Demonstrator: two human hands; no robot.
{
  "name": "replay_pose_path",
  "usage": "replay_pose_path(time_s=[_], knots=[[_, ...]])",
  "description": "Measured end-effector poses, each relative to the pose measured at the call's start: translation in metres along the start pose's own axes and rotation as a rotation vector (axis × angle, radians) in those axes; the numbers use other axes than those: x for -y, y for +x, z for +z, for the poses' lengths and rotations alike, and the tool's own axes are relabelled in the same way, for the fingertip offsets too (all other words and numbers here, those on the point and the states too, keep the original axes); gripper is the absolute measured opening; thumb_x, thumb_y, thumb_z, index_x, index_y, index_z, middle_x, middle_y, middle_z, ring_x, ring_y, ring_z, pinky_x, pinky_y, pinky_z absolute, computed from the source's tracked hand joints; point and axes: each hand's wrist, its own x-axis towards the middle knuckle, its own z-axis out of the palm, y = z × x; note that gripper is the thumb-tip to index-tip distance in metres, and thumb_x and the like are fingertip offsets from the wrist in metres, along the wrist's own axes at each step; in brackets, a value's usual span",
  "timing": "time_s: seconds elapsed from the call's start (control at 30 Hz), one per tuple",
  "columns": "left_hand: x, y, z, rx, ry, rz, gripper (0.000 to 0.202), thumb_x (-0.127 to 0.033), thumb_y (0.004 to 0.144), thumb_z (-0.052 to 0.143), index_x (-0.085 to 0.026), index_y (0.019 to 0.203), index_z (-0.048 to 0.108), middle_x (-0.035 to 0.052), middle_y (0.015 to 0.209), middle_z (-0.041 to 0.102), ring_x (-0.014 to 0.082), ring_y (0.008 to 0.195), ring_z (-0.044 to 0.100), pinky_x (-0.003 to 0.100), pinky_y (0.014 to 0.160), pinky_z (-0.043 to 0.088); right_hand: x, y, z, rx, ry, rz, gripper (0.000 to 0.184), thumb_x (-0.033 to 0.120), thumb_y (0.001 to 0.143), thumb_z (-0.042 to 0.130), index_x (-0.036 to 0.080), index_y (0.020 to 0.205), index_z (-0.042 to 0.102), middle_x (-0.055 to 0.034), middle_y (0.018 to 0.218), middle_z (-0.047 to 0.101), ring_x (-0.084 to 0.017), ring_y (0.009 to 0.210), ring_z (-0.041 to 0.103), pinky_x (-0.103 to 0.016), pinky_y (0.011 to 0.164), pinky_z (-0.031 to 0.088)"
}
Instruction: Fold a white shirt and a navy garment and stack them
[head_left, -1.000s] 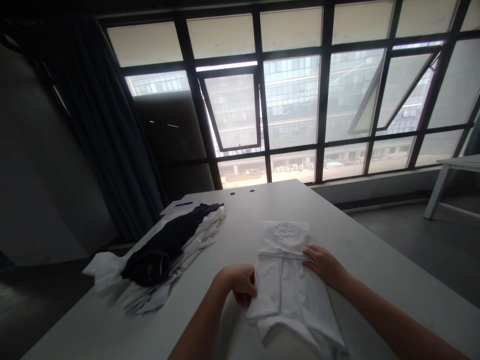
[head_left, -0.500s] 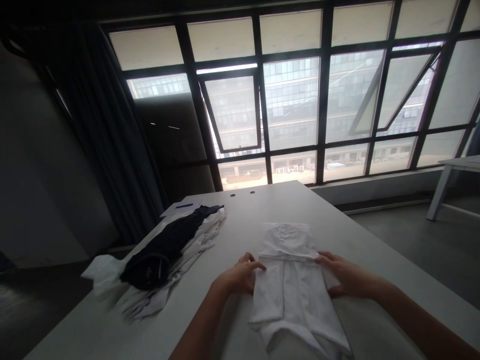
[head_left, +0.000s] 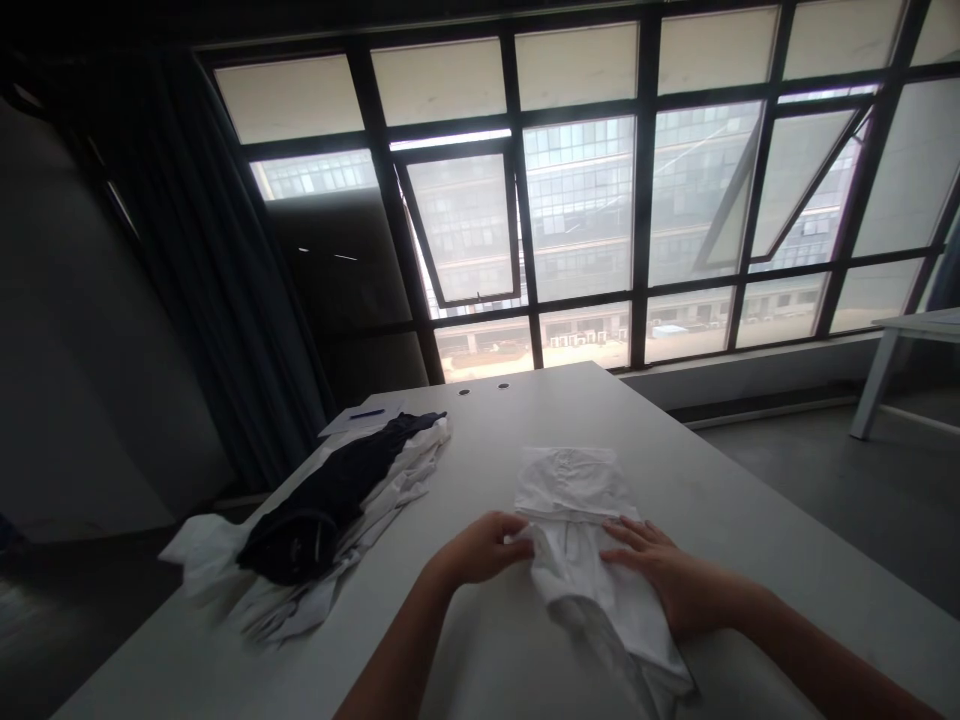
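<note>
A white garment [head_left: 574, 485], partly folded, lies on the white table [head_left: 517, 420] in front of me. Its far end is a flat, folded-over section, and the near part hangs in loose creases toward the table's near side. At the left edge of the garment, just below the fold line, my left hand [head_left: 491, 545] pinches the cloth between thumb and fingers. My right hand [head_left: 667, 575] rests on the garment's right side with fingers spread over the cloth, its fingertips close to the fold line.
To the left lie a dark garment [head_left: 330, 510] and several pale cloths [head_left: 401, 475]. Behind them is a sheet of paper with a blue pen [head_left: 367, 413]. A curtain [head_left: 225, 300] hangs beside large windows; another table [head_left: 892, 350] stands at right.
My left hand has closed on the garment's left edge, drawing it inward so the near part is narrower and bunched. My right hand has slid left onto the cloth.
</note>
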Motion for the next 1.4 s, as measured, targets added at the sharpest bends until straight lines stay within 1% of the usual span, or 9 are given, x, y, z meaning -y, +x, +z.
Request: replay_pose_path(time_s=[0.2, 0.37, 0.47, 0.7, 0.8, 0.93, 1.07, 1.2, 1.4], knots=[[0.007, 0.014, 0.001, -0.350, -0.127, 0.109, 0.061, -0.068, 0.095, 0.041, -0.016, 0.099, 0.071, 0.0038, 0.091, 0.071, 0.0236, 0.090, 0.061, 0.028, 0.078, 0.048, 0.000, 0.010, 0.002, -0.342, 0.211, -0.148, 0.043, 0.042, 0.085, 0.063, 0.026, 0.125, 0.069, -0.0137, 0.137, 0.063, -0.035, 0.130, 0.053, -0.054, 0.116, 0.031], [0.013, 0.022, 0.005, -0.514, -0.141, 0.030, 0.064, -0.072, 0.093, 0.041, -0.015, 0.098, 0.069, 0.0049, 0.088, 0.069, 0.0219, 0.084, 0.060, 0.027, 0.072, 0.048, -0.004, 0.022, 0.013, -0.564, 0.393, 0.027, 0.032, 0.043, 0.090, 0.054, 0.017, 0.090, 0.073, -0.0107, 0.088, 0.075, -0.027, 0.082, 0.065, -0.038, 0.078, 0.053], [0.010, 0.018, 0.000, -0.411, -0.248, 0.054, 0.065, -0.074, 0.091, 0.045, -0.014, 0.103, 0.069, 0.0055, 0.090, 0.069, 0.0202, 0.081, 0.060, 0.027, 0.070, 0.049, -0.005, 0.020, 0.003, -0.554, 0.481, 0.089, 0.035, 0.047, 0.085, 0.059, 0.017, 0.077, 0.072, -0.0068, 0.073, 0.071, -0.027, 0.077, 0.062, -0.036, 0.071, 0.052], [-0.005, -0.024, -0.035, 0.134, -0.455, 0.005, 0.059, -0.070, 0.078, 0.071, -0.014, 0.096, 0.071, 0.0057, 0.082, 0.068, 0.0180, 0.073, 0.065, 0.030, 0.070, 0.054, 0.002, -0.002, -0.024, -0.298, 0.819, 0.108, 0.040, 0.055, 0.076, 0.070, 0.016, 0.079, 0.075, -0.0065, 0.071, 0.069, -0.026, 0.075, 0.063, -0.039, 0.069, 0.053], [-0.009, -0.032, -0.043, 0.195, -0.505, -0.043, 0.061, -0.070, 0.072, 0.076, -0.015, 0.098, 0.070, 0.0056, 0.082, 0.067, 0.0189, 0.071, 0.065, 0.030, 0.066, 0.055, 0.006, -0.004, -0.026, -0.249, 0.946, 0.125, 0.042, 0.058, 0.076, 0.073, 0.017, 0.084, 0.075, -0.0078, 0.074, 0.070, -0.026, 0.077, 0.065, -0.038, 0.071, 0.053], [0.002, -0.012, -0.034, -0.072, -0.450, -0.019, 0.060, -0.070, 0.081, 0.067, -0.015, 0.106, 0.067, 0.0073, 0.092, 0.069, 0.0196, 0.080, 0.065, 0.028, 0.071, 0.053, 0.007, 0.015, -0.019, -0.415, 0.980, 0.167, 0.051, 0.065, 0.083, 0.063, 0.016, 0.095, 0.073, -0.0081, 0.081, 0.071, -0.025, 0.079, 0.065, -0.037, 0.071, 0.052], [0.035, 0.025, -0.001, -0.458, -0.039, -0.038, 0.055, -0.063, 0.098, 0.039, -0.015, 0.105, 0.065, 0.0072, 0.098, 0.071, 0.0215, 0.090, 0.064, 0.029, 0.077, 0.050, -0.009, 0.039, 0.001, -0.611, 0.654, 0.305, 0.051, 0.065, 0.089, 0.050, 0.018, 0.080, 0.067, -0.0041, 0.074, 0.067, -0.022, 0.072, 0.060, -0.034, 0.068, 0.048], [0.067, 0.046, 0.028, -0.530, 0.128, -0.097, 0.037, -0.047, 0.096, 0.046, -0.016, 0.097, 0.067, 0.0102, 0.098, 0.072, 0.0245, 0.097, 0.064, 0.032, 0.087, 0.047, -0.031, 0.048, 0.022, -0.613, 0.213, 0.353, 0.043, 0.059, 0.084, 0.055, 0.019, 0.070, 0.062, -0.0039, 0.074, 0.066, -0.021, 0.071, 0.057, -0.033, 0.069, 0.045], [0.088, 0.051, 0.033, -0.531, 0.271, -0.094, 0.034, -0.037, 0.094, 0.046, -0.017, 0.113, 0.067, 0.0124, 0.137, 0.062, 0.0259, 0.128, 0.051, 0.035, 0.110, 0.033, -0.045, 0.051, 0.025, -0.566, 0.223, 0.326, 0.040, 0.055, 0.086, 0.053, 0.019, 0.073, 0.064, -0.0031, 0.075, 0.068, -0.021, 0.072, 0.060, -0.031, 0.069, 0.045]])
